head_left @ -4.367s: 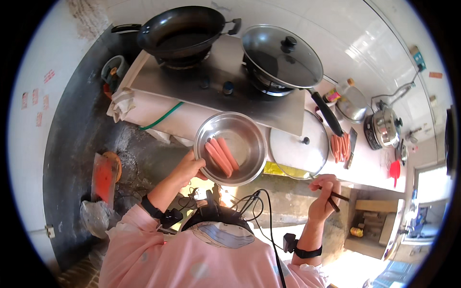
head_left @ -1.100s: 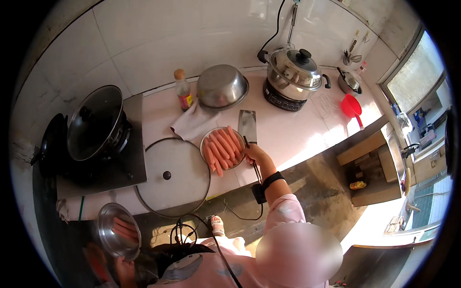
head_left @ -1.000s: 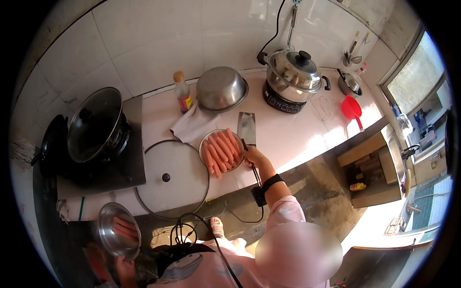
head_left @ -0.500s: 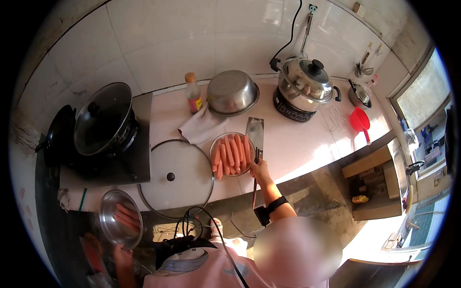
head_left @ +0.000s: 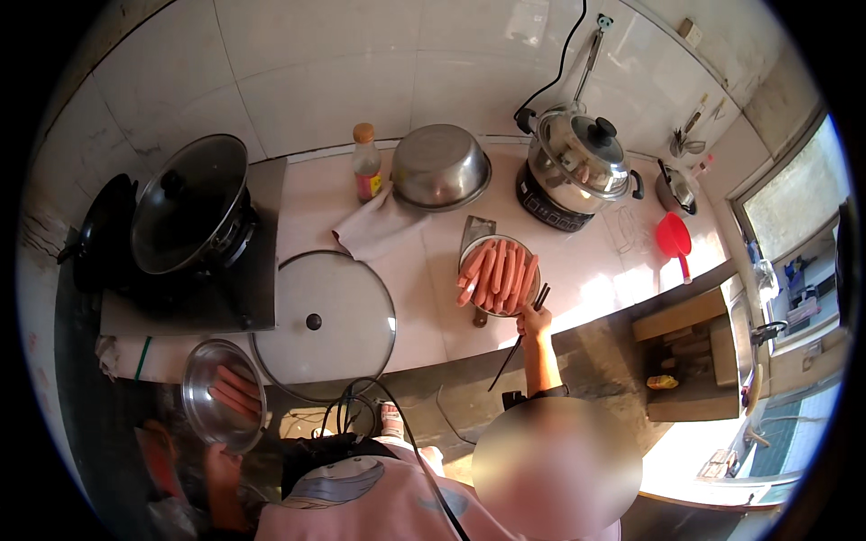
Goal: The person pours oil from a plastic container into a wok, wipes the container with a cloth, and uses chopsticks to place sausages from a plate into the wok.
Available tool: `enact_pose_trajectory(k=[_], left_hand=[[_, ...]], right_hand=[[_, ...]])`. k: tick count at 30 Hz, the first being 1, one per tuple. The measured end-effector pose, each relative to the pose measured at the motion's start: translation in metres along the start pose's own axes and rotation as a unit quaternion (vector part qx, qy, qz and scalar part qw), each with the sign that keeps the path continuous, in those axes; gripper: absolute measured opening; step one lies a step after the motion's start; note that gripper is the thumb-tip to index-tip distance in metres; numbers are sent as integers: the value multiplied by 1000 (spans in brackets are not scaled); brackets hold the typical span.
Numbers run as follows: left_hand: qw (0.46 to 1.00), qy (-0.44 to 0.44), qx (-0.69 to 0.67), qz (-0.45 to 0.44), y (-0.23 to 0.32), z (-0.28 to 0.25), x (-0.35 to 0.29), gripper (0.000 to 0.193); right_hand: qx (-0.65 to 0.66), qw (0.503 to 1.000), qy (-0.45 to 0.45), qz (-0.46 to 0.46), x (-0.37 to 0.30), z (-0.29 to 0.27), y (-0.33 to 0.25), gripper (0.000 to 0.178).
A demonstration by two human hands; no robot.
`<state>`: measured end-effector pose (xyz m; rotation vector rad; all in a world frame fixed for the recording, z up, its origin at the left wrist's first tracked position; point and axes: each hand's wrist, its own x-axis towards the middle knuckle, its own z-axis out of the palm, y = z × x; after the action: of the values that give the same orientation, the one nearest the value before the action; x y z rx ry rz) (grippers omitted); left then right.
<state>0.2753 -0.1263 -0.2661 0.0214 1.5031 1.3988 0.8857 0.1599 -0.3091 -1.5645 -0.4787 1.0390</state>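
My left hand (head_left: 222,460), low on the left, grips the rim of a shiny metal bowl (head_left: 200,394). A few sausages (head_left: 236,389) lie inside that bowl, which is held tilted off the counter's front edge. My right hand (head_left: 534,322) is closed around a pair of dark chopsticks (head_left: 507,362) and also pinches the near rim of a round plate (head_left: 463,309). Several pink sausages (head_left: 498,275) are heaped on this plate. Beneath it a cleaver (head_left: 478,229) is partly hidden, its blade showing on the far side and its wooden handle on the near side.
A large glass lid (head_left: 343,311) lies flat on the counter, left of the plate. Behind stand a cloth (head_left: 379,227), a bottle (head_left: 366,164), an upturned metal basin (head_left: 439,169) and a lidded pot (head_left: 577,162). The stove holds a covered wok (head_left: 191,212). A red ladle (head_left: 673,236) lies right.
The plate of sausages has shifted right, with my right hand at its rim, and now covers the middle of the cleaver. My left hand keeps hold of the metal bowl.
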Motion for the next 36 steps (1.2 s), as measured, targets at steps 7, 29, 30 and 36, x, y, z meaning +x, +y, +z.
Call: enact_pose_trajectory(k=[7, 29, 30, 36], left_hand=[[1000, 6, 12, 5, -1, -10, 5, 24], [1000, 9, -8, 18, -5, -9, -3, 20], [1000, -4, -12, 18, -5, -12, -5, 20], [999, -27, 5, 35, -24, -55, 9, 17]], right_hand=[[20, 994, 101, 39, 28, -62, 19, 13], [-325, 941, -53, -84, -26, -10, 48, 30], [-346, 934, -51, -74, -29, 5, 48, 28], [-431, 890, -109, -101, -58, 51, 45, 28]])
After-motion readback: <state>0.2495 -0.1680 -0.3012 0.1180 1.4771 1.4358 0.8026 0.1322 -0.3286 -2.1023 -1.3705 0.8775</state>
